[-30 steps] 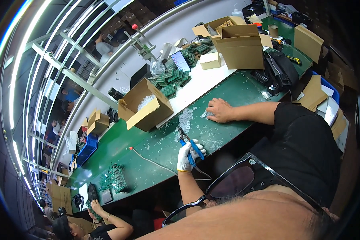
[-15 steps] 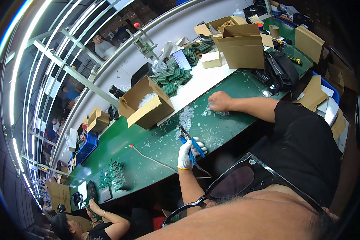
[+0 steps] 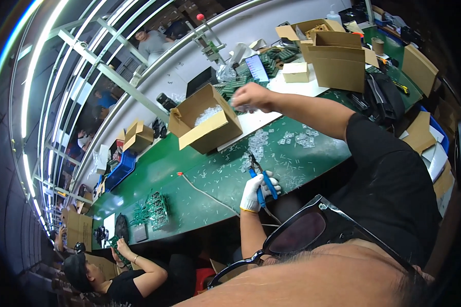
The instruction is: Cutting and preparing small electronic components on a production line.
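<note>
My left hand [image 3: 250,197], in a white glove, is closed round blue-handled cutting pliers [image 3: 269,185], whose dark jaws point away from me over the green table. My bare right hand [image 3: 256,97] is raised at the right side of an open cardboard box [image 3: 205,134]. Its fingers are curled, and small clear plastic pieces [image 3: 248,108] show beneath them. More clear plastic pieces [image 3: 207,115] lie inside the box. On the table below, a heap of clear pieces [image 3: 257,142] lies just beyond the pliers, with a looser group [image 3: 305,137] to the right.
Thin clear offcuts [image 3: 292,174] are strewn over the table [image 3: 217,176]. Green circuit boards [image 3: 279,56] and a phone [image 3: 256,68] lie behind the box. A larger cardboard box [image 3: 338,69] stands at right. A cable [image 3: 205,193] crosses the tabletop; a co-worker [image 3: 133,271] sits at left.
My right hand has risen from the loose pieces and moved left to the cardboard box, with clear pieces in it. My left hand still grips the pliers. The whole view has shifted slightly.
</note>
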`<state>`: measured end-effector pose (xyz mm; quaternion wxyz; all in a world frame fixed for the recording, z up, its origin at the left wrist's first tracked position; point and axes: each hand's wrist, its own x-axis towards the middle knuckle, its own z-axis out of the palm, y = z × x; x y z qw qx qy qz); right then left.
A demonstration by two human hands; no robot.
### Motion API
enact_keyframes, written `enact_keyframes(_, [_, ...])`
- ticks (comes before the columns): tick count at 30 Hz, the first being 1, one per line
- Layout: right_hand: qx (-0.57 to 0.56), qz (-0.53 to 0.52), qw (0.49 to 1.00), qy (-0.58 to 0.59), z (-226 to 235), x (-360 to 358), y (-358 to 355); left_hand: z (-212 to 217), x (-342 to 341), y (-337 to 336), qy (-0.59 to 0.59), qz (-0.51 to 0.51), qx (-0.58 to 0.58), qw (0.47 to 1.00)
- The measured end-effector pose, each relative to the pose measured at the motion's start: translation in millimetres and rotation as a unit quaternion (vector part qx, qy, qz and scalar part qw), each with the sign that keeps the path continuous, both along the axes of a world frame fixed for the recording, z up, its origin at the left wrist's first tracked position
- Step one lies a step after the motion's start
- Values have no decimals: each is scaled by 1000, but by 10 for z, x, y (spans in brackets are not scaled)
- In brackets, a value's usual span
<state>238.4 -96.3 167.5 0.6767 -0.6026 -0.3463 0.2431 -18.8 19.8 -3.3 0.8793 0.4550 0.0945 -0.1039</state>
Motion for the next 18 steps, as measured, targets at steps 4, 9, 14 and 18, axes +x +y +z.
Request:
enact_keyframes(4, [-13,-119,882,-455,588,-70,914,-55,-9,-15,-32,-7,-31,999])
enact_keyframes(9, [-127,-170,757,-618,609,64,1763,-66,17,-89,-26,-27,-36,999])
enact_keyframes(14, [-228,-147,634,-724,345,-24,1897,-92,-84,-20,-38,5,-36,999])
enact_keyframes(18, [-163,-160,678,-699,269,24,1580,-68,-74,-99,-31,-17,-30,999])
